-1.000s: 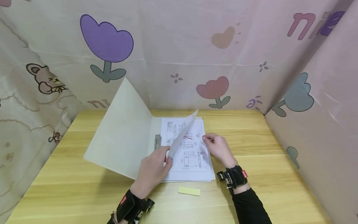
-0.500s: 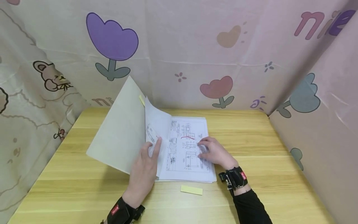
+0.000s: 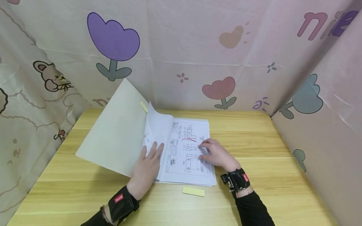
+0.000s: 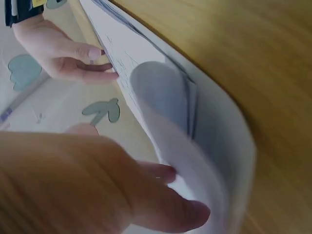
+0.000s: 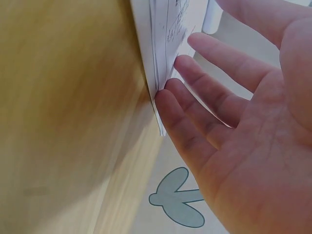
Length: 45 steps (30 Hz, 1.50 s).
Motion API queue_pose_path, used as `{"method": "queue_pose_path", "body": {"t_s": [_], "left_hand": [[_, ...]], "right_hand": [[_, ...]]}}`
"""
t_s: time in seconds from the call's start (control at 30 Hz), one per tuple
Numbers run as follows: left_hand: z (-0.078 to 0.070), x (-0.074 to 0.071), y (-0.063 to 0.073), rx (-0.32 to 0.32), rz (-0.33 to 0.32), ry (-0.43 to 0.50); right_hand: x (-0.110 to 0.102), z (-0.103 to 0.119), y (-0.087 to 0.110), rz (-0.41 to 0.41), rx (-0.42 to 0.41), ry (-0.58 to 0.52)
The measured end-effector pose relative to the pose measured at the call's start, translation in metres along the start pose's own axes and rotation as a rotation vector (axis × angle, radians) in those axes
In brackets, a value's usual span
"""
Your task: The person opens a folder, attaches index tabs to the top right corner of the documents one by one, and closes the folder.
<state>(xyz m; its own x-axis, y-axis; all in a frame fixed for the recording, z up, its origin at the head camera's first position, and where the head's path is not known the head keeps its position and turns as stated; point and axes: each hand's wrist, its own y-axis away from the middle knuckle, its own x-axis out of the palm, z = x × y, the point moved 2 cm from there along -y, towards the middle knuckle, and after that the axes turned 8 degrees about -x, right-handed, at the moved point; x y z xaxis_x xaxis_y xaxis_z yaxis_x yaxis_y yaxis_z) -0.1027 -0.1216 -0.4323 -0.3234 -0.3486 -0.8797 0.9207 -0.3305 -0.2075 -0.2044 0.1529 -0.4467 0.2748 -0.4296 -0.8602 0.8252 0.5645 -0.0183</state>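
A pale folder stands open in the head view, its cover (image 3: 116,131) tilted up to the left. In it lies a stack of printed technical drawings (image 3: 192,172); the top one has a red line. My left hand (image 3: 145,171), fingers straight, presses a turned sheet (image 3: 158,125) toward the cover. That sheet curls over in the left wrist view. My right hand (image 3: 217,153) rests its fingertips on the stack's right side, fingers relaxed and slightly bent. Up close, its fingertips (image 5: 163,97) touch the paper edges, and nothing is pinched. The folder's metal clip is hidden.
A yellow paper strip (image 3: 193,191) lies on the wooden table (image 3: 240,125) in front of the folder. Another yellow strip (image 3: 144,107) shows at the turned sheet's top, by the cover. Printed cloth (image 3: 169,40) hangs behind and at both sides.
My left hand has turned the lifted sheet over to the left and flattened its fingers against it. The cover has tipped slightly farther left. My right hand has moved a little left onto the page.
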Motion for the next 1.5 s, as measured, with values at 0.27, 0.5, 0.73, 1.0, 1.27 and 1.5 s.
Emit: {"method": "queue_pose_path", "body": {"t_s": [0.27, 0.5, 0.73, 1.0, 1.27, 1.5], "left_hand": [[-0.015, -0.013, -0.018, 0.038, 0.058, -0.045], [-0.022, -0.018, -0.028, -0.065, 0.097, 0.122], [-0.023, -0.017, -0.034, -0.204, 0.097, 0.296], [-0.027, -0.018, -0.039, -0.342, 0.215, 0.454], [-0.020, -0.006, -0.058, -0.388, 0.233, 0.468], [-0.014, 0.007, -0.064, -0.413, 0.272, 0.512]], "right_hand": [[0.000, 0.001, 0.000, 0.008, 0.014, -0.006], [-0.004, 0.010, 0.006, 0.012, -0.010, 0.010], [0.002, 0.033, 0.036, 0.055, -0.188, 0.010], [0.021, 0.058, 0.069, 0.167, -0.278, 0.007], [0.030, 0.071, 0.074, 0.179, -0.305, 0.114], [0.031, 0.072, 0.076, 0.181, -0.318, 0.093]]}}
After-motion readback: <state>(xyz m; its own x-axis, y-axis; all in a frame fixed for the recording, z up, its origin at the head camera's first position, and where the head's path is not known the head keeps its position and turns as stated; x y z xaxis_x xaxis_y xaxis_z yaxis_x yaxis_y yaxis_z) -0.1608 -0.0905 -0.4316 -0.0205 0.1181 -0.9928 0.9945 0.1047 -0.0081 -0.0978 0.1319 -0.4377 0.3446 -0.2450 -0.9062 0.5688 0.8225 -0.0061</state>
